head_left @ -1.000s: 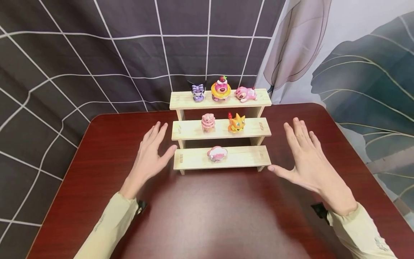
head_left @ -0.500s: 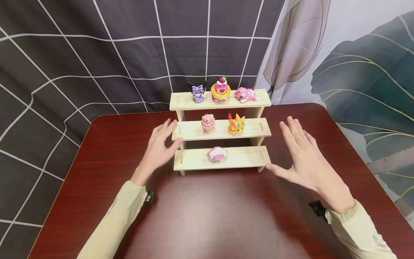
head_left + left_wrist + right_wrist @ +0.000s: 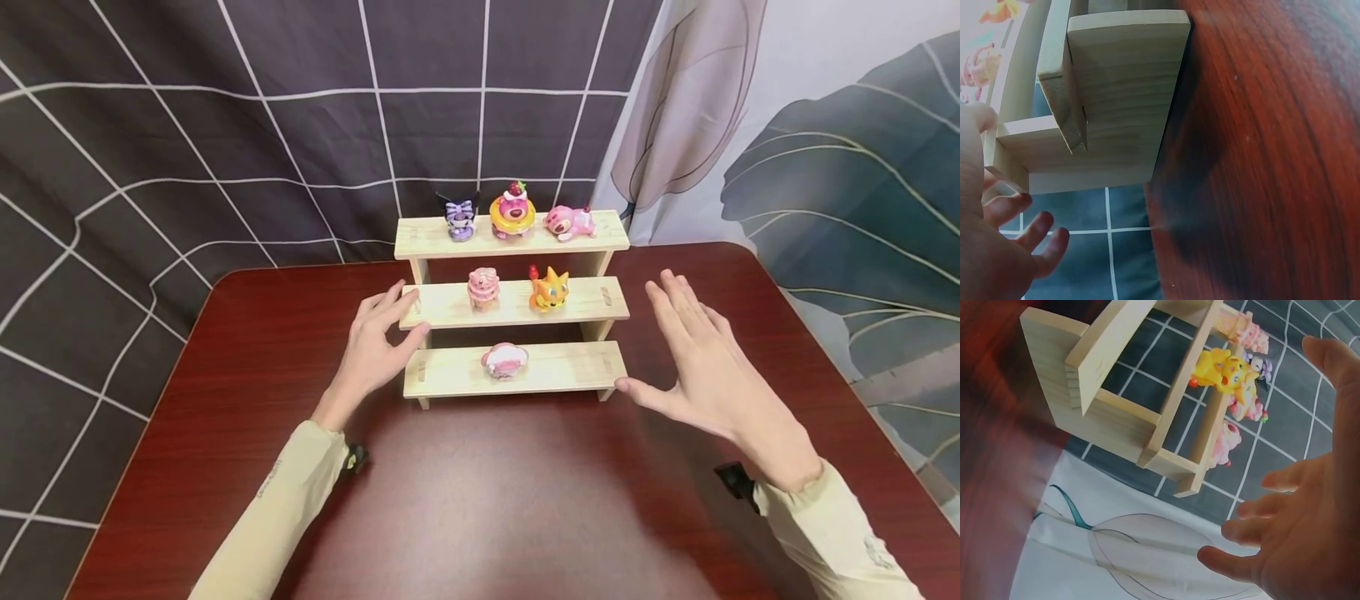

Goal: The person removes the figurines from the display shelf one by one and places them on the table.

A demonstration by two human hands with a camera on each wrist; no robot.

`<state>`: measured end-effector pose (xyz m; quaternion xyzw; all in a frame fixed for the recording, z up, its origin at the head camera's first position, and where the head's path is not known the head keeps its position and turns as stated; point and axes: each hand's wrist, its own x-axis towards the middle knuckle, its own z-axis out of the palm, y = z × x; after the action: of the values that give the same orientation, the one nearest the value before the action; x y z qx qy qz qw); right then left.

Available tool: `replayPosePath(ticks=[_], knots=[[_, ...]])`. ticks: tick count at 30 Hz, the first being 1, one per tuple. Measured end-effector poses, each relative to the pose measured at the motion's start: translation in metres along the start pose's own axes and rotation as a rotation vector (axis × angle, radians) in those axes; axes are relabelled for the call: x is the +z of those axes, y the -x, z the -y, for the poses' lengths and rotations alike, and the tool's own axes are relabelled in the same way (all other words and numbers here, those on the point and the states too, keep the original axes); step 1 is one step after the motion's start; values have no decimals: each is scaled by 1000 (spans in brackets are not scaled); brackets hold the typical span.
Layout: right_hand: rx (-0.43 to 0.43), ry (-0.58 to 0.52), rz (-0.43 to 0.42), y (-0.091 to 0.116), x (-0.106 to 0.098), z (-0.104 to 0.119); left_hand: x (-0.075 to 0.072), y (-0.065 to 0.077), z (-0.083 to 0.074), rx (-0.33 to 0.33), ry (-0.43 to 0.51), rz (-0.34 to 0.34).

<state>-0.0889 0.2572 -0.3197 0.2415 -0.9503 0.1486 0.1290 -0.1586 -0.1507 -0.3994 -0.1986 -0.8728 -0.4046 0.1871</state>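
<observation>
A pale wooden three-tier stand (image 3: 450, 383) holds small toy figures. At its left side, my left hand (image 3: 372, 342) spans the end of the middle shelf (image 3: 517, 312), thumb at the front edge and fingers toward the back. The left wrist view shows the thumb (image 3: 982, 117) against the shelf board, with the other fingers bent behind its end. My right hand (image 3: 708, 367) is off the stand's right side, fingers extended, thumb pointing at the bottom shelf's corner; it holds nothing. An orange figure (image 3: 551, 292) and a pink figure (image 3: 483, 287) stand on the middle shelf.
On the top shelf are a purple figure (image 3: 460, 221), a bear with a yellow ring (image 3: 513, 215) and a lying pink bear (image 3: 570, 222). The bottom shelf carries a pink-and-white figure (image 3: 505, 361). A dark gridded curtain (image 3: 315, 133) hangs behind the reddish-brown table (image 3: 487, 500).
My left hand has moved right and slightly forward, from beside the stand to the middle shelf's end. The right hand has shifted slightly left. The figures keep their places.
</observation>
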Motion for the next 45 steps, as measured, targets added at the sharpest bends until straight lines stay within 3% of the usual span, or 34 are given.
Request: replayPosePath(ticks=[6,13,19,29,38,45], knots=[[-46,-21,-29,-10,-4,-2,-1,1,0,-13,9,-13],[-195,-93,-216,-32,-8,-6,-2,1,-2,-44,19,-20],[-242,-128,-319,-53,-12,-9,-3,1,-2,-52,17,-24],[-197,-208,-383,-90,-12,-21,-2,2,-4,-60,35,-33],[-125,-397,-330,-111,-5,-31,1,1,-4,-46,35,-50],[-83,-457,-323,-123,3,-39,2,1,-2,-49,34,-60]])
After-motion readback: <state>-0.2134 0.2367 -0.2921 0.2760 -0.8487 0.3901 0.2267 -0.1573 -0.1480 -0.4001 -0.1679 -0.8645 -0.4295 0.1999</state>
